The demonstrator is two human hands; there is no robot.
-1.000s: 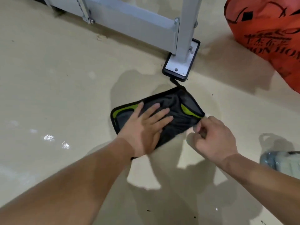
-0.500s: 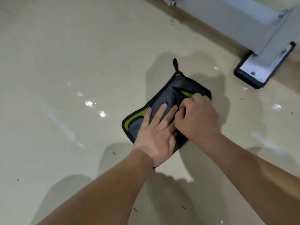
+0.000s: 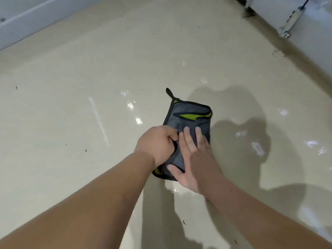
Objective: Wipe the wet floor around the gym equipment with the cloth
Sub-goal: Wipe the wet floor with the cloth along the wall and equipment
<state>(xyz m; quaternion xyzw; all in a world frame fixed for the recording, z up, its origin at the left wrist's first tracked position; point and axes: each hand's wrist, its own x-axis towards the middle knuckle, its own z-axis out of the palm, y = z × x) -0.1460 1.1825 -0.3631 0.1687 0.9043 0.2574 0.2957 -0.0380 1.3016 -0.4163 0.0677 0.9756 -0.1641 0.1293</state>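
A grey cloth [image 3: 190, 112] with black trim, green patches and a small hanging loop lies flat on the glossy beige floor [image 3: 71, 105]. My left hand [image 3: 156, 144] is curled at the cloth's left edge, fingers closed on the fabric. My right hand [image 3: 194, 159] lies flat on the near half of the cloth, fingers spread and pressing down. Both hands hide the near part of the cloth. Water glints on the floor to the left [image 3: 133, 106] and right [image 3: 256, 146] of the cloth.
A grey metal frame of the gym equipment [image 3: 287, 17] runs along the top right, with a bolted bracket at floor level. Another pale grey beam [image 3: 21, 20] crosses the top left corner. Small dark specks dot the floor.
The cloth has slid left across the floor, away from the frame's foot. My left hand went from flat on the cloth to gripping its edge; my right hand went from pinching to lying flat.
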